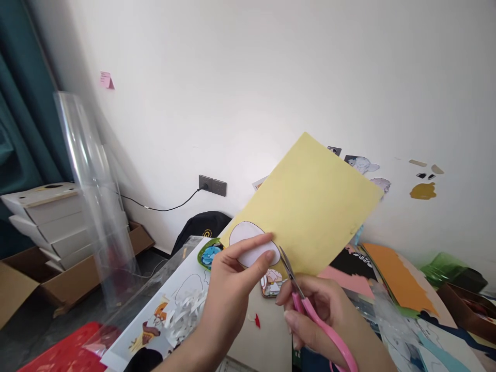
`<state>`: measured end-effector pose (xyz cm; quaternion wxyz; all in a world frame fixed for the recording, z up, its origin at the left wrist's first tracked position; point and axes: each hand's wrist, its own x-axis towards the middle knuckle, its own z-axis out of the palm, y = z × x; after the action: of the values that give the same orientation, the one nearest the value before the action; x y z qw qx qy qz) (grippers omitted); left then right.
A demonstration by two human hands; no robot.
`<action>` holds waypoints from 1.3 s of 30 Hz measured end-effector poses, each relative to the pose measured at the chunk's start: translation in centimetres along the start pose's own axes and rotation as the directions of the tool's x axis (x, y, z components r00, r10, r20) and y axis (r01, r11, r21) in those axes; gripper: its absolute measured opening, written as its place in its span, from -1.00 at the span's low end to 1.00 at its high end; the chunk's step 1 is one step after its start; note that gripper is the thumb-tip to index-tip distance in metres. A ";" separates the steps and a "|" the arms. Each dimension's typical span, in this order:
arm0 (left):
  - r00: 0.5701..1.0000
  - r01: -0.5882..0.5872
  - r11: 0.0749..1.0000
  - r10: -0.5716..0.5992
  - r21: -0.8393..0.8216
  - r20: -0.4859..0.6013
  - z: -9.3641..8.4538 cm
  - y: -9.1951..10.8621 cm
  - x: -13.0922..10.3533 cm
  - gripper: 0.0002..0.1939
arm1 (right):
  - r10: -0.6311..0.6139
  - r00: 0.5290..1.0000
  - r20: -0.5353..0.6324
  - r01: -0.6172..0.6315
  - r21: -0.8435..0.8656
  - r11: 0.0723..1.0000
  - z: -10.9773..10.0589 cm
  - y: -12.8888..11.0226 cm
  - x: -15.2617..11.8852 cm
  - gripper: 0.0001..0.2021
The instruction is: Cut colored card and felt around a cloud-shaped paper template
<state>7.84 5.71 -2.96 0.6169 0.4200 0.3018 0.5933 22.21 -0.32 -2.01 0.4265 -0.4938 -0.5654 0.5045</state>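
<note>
My left hand (240,268) pinches a white oval paper cutout (246,233) with a dark outline against the lower left part of a yellow paper sheet (310,201). The sheet is held up at a tilt above the table. My right hand (321,305) grips pink-handled scissors (291,274) by the handles. Their metal blades point up and left, close to the oval's right end. From this angle I cannot tell whether the blades touch the paper.
White paper shreds (186,315) and a green tray of blue pieces (209,254) lie left of my hands. Orange paper (399,276) and pink paper (344,281) lie to the right. Boxes (54,217) and a clear plastic roll (93,196) stand at far left.
</note>
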 end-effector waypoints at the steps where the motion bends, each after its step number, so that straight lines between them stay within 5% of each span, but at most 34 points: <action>1: 1.000 0.008 1.000 -0.009 -0.026 -0.020 0.1 0.0 0.1 -0.79 | -0.002 1.000 -0.011 0.001 -0.016 1.000 0.1 0.0 0.1 -0.90; 8: 0.999 0.040 0.998 -0.040 -0.045 0.008 0.2 -0.1 0.3 -0.80 | 0.058 0.998 0.007 -0.057 -0.046 0.997 0.2 -0.5 0.5 -0.94; 17: 0.997 0.068 0.994 -0.071 -0.089 -0.031 0.5 -0.1 -0.3 -0.73 | -0.032 0.999 0.008 0.032 -0.003 0.999 0.6 -0.5 0.7 -0.92; 39: 0.993 0.099 0.983 -0.108 -0.156 -0.048 1.0 0.2 -0.2 -0.72 | -0.154 0.972 -0.177 0.109 -0.241 0.964 1.7 0.9 1.4 -0.94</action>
<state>8.62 5.30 -2.34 0.6687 0.3381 0.2941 0.5933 20.44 0.77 -3.10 0.4525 -0.5477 -0.6072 0.3557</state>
